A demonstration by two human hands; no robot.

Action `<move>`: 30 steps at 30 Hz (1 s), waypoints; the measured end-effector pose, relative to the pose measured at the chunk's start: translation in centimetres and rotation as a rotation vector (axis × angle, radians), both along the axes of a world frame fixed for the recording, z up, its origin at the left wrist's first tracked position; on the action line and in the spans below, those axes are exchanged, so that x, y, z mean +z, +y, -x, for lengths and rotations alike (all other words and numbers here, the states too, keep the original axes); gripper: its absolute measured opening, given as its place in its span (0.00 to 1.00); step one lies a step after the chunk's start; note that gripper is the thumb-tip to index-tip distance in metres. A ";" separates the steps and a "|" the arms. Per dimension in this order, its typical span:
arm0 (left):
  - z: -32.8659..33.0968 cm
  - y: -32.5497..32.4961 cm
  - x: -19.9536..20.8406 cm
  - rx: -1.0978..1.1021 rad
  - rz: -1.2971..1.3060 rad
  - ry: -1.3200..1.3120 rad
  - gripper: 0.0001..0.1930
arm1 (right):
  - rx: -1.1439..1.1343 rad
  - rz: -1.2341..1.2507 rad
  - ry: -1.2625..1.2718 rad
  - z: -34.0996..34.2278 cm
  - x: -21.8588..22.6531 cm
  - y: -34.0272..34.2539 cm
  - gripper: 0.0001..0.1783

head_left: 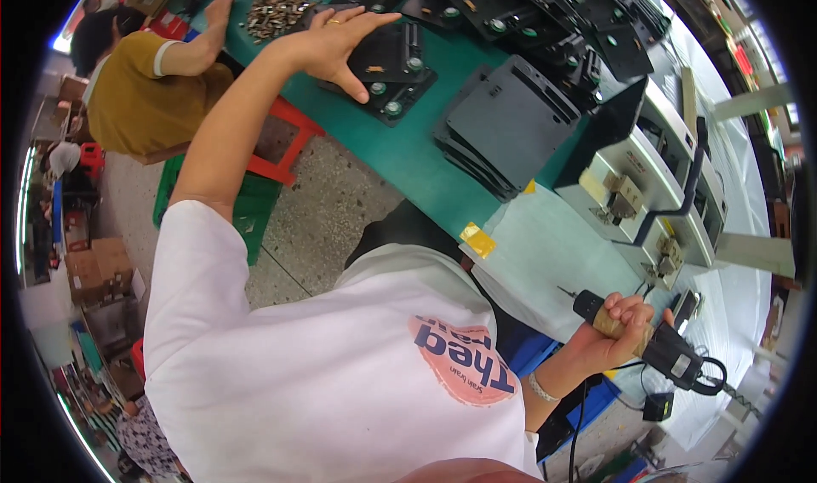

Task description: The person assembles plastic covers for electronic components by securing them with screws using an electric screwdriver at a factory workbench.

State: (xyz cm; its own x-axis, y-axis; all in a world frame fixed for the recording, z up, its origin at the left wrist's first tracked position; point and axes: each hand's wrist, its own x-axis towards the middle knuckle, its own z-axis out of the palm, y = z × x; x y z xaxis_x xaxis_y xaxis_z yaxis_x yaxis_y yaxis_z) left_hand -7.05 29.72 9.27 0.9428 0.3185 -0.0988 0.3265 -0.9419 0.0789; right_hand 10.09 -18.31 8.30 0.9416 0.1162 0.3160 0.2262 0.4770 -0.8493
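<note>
My left hand [339,47] reaches across the green table with its fingers spread, just over a black plastic panel [393,56] that carries round metal-and-green parts. Whether the fingertips touch the panel I cannot tell. In my right hand [619,323] is an electric screwdriver [674,354], black with a tan wrapped grip. Its thin bit points left, toward my body, above the white-covered part of the table. A stack of flat dark grey panels [511,125] lies between my hands, farther back. Small metal pieces [279,6] are heaped beyond my left hand.
More black panels [545,15] pile up along the far side. Grey-white machines [647,177] with a dark handle stand at the right. Yellow tape [478,240] marks the near table edge. A person in a mustard shirt [157,100] sits at the left beside a red stool [288,147].
</note>
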 end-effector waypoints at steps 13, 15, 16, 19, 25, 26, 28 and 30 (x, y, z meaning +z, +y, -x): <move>0.0 1.8 1.0 -0.095 0.064 -0.071 0.64 | 0.055 -0.211 -0.273 -5.0 3.4 3.5 0.30; 0.1 1.6 1.6 -0.121 0.119 -0.195 0.63 | 0.079 -0.277 -0.281 -6.3 3.2 4.6 0.31; 0.2 0.9 2.3 -0.098 0.183 -0.235 0.60 | 0.071 -0.266 -0.277 -6.6 3.0 5.2 0.31; 1.1 -3.7 4.4 -0.060 0.380 -0.391 0.59 | 0.031 -0.287 -0.307 -7.6 2.5 6.4 0.32; 1.8 -15.8 4.7 -0.229 0.761 -0.563 0.59 | 0.113 -0.099 -0.496 -9.1 2.3 6.2 0.28; 1.5 -17.5 5.3 -0.264 0.669 -0.460 0.57 | 0.114 -0.094 -0.494 -9.3 2.2 6.1 0.28; 0.7 -20.3 5.7 -0.322 0.623 -0.328 0.54 | 0.140 -0.112 -0.503 -9.6 2.1 6.2 0.29; -0.3 -22.6 4.2 -0.379 0.745 -0.287 0.52 | 0.138 -0.150 -0.464 -10.3 1.4 6.5 0.30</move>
